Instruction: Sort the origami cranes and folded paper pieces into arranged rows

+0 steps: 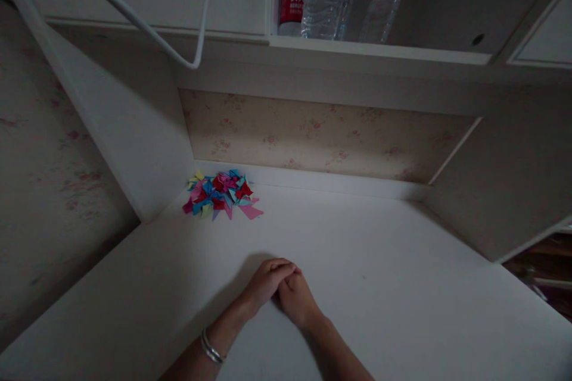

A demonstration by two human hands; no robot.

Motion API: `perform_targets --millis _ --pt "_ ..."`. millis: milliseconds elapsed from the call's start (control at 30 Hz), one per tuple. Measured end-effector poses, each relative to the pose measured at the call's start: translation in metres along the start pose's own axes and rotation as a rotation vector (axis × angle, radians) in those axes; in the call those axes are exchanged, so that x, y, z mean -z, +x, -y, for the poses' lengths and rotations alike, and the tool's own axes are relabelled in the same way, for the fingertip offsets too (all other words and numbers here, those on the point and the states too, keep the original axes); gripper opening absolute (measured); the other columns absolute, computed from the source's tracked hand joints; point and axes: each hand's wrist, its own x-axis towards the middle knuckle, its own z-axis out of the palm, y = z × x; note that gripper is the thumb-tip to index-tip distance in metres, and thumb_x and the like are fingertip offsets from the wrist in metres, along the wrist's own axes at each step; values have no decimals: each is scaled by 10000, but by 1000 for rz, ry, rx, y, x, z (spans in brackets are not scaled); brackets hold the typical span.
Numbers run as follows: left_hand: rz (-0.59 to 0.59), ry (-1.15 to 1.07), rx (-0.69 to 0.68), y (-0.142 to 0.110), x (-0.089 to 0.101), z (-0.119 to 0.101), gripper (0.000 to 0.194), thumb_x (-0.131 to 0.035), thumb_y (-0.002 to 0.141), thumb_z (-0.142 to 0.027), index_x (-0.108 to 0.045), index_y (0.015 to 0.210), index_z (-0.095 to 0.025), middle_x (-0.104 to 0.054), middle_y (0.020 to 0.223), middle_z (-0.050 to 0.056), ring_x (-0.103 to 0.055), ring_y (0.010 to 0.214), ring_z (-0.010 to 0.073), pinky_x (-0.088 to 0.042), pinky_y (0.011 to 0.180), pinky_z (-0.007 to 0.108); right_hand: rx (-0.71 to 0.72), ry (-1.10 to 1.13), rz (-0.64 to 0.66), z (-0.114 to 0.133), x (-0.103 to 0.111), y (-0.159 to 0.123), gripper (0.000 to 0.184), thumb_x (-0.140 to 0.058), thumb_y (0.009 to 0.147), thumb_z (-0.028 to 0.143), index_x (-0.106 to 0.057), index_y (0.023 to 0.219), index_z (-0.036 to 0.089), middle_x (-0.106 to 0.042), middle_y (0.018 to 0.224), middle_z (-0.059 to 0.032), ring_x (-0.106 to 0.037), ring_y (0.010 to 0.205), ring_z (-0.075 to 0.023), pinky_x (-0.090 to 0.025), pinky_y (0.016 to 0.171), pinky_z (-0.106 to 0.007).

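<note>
"What lies under the hands?"

"A white surface (379,262), spreading to both sides of them. Beyond them is a flowered wall (313,131)."

"And higher up?"

"A shelf (379,51), above and beyond the hands, with clear plastic bottles (325,3) standing on it, some with red labels."

"Where is the paper?"

"The pile of coloured paper pieces (218,193) is ahead of the hands and to their left, apart from them, near the corner. Pink, red, blue, pale green and yellow, many folded, some overlapping."

"How are the hands?"

"Together on the surface. The left hand (268,277) curls over the right hand (295,294), which looks closed too. I can't tell whether anything is between the palms."

"Anything smaller?"

"A silver bracelet (208,347), just behind the left hand, around that forearm."
</note>
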Motion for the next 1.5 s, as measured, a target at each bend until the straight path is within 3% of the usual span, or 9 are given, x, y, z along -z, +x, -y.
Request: perform_targets --millis 1500 --pt "-3 -16 25 -1 -1 -4 247 -581 774 -289 -761 860 -143 -742 835 55 -636 898 226 -444 838 306 -21 11 9 4 2 -1 336 -346 851 151 -679 810 145 -697 801 -69 -631 762 -170 -468 721 -265"
